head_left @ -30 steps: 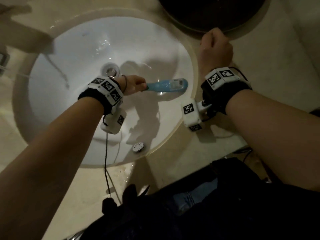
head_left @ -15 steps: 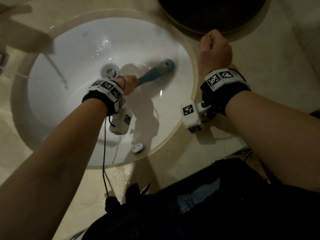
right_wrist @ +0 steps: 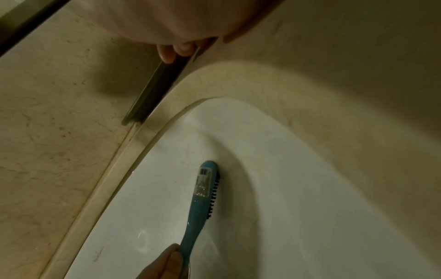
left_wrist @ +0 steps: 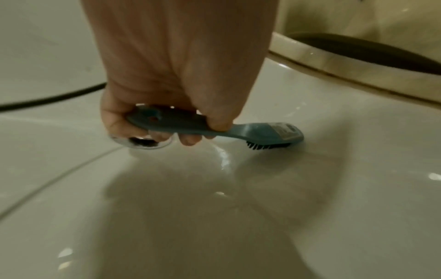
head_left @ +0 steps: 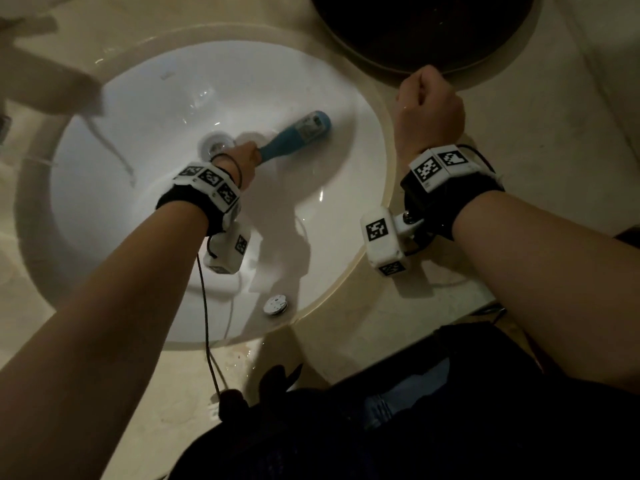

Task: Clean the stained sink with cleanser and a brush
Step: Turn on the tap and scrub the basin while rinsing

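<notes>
The sink [head_left: 104, 216] is set into the bench [head_left: 519, 133], its rim level with the bench top. The drain [head_left: 215, 147] lies at the bottom of the bowl, and a small round fitting [head_left: 275, 304] sits on the near wall of the bowl, close to the person. The left hand [head_left: 242, 159] reaches into the bowl just right of the drain and grips the brush [head_left: 298, 135] by its handle; the brush head lies to the right, bristles down on the bowl's right slope. The right hand [head_left: 427, 112] rests on the bench just right of the sink's rim. Behind it lies a round object [head_left: 422, 29], possibly a mat or a second basin.
</notes>
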The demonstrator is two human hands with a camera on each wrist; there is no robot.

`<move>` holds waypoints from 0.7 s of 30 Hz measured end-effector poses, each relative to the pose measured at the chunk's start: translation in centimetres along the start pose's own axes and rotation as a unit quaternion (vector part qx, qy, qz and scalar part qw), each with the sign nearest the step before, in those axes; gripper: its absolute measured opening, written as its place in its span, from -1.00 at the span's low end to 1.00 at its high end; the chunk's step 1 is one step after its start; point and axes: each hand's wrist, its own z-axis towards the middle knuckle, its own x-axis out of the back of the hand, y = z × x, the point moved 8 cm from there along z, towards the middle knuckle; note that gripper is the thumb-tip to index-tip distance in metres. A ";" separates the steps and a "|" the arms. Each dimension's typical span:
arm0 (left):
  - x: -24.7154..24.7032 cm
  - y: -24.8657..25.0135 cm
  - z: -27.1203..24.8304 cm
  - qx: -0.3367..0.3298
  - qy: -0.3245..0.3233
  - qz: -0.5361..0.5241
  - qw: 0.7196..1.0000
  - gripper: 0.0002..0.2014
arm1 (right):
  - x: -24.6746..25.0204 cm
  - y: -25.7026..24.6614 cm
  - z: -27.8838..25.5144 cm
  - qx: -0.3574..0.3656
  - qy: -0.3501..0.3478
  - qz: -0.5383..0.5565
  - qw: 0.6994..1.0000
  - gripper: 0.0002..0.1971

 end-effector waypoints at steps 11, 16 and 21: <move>1.7 0.4 0.6 -0.018 0.021 0.027 0.999 -0.67 | 0.0 -0.1 -0.1 0.004 -0.015 -0.019 1.000 -0.71; -1.3 2.0 -0.9 -0.081 -0.092 -0.004 0.992 -0.70 | 0.0 -0.2 -0.1 0.001 -0.017 -0.020 1.000 -0.68; 0.5 3.1 0.2 -0.085 -0.030 0.062 0.994 -0.69 | 0.0 0.0 0.0 -0.005 -0.013 -0.029 0.999 -0.61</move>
